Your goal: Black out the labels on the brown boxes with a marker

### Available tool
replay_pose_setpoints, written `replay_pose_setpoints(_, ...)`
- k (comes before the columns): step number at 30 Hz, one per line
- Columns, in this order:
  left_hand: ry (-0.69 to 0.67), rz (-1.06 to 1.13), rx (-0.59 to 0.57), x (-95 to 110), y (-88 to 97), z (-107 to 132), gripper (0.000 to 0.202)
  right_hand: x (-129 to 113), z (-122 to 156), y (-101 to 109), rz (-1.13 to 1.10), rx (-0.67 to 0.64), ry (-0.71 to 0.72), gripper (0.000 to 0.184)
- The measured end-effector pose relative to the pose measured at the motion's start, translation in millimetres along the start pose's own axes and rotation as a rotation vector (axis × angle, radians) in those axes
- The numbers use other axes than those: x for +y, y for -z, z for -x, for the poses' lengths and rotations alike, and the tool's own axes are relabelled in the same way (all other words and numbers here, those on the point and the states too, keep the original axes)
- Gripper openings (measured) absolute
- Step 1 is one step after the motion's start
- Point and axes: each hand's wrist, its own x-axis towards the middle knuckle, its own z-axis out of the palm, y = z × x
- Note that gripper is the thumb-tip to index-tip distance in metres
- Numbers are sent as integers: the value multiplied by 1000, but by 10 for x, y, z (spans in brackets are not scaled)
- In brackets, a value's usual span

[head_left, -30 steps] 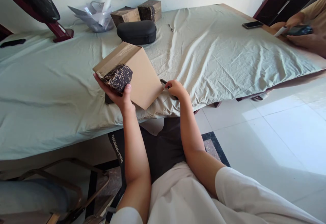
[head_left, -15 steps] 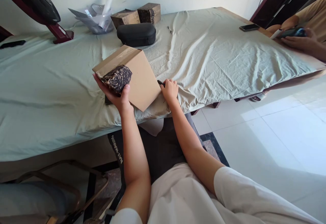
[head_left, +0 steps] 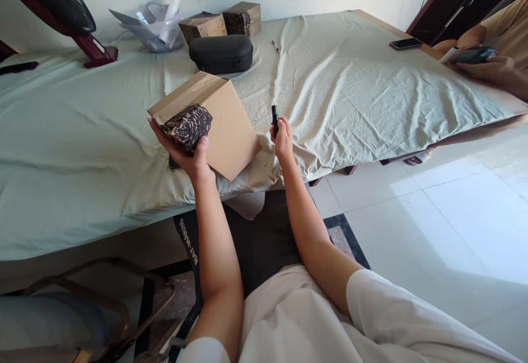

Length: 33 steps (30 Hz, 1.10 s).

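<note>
My left hand (head_left: 193, 162) is wrapped round the lower left side of a cardboard box (head_left: 233, 129), which is tilted on the cloth-covered table. Its thumb lies along the edge of the near face. Beside that thumb, a bulging patch of black-and-tan scribbled pattern (head_left: 192, 125) shows on the box; I cannot tell whether it is drawn on or a separate piece. To the right of the box, my right hand (head_left: 284, 140) is closed round a black marker pen (head_left: 275, 114), held upright just above the cloth. A dark thing, mostly hidden, lies under my left hand.
Behind the box sit a black zip case (head_left: 220, 55), two smaller cardboard boxes (head_left: 243, 19) and a clear plastic basket (head_left: 159, 30). A fan (head_left: 97, 52) stands at the left. A pen (head_left: 275, 47) and a phone (head_left: 405, 44) lie farther back; another person's hands (head_left: 489, 66) hold a device.
My right hand has risen from the cloth beside the box, bringing the marker pen upright into view. My left hand and the box have hardly moved.
</note>
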Motion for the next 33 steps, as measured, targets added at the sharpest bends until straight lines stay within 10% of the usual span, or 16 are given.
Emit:
replay_pose_setpoints(4,-47,226,58,21,-57,-14,125,-17,29,-25,-527,248,121,49)
replay_pose_setpoints(14,-83,375,51,-11,-105,-16,120,-94,42,-20,-672,202,144,75)
replay_pose_setpoints(26,-113,340,27,-328,-92,-106,127,-55,-32,-92,-244,289,97,51)
replay_pose_setpoints(33,-7,470,-88,-202,-11,-95,124,45,-48,-108,-55,160,-61,82)
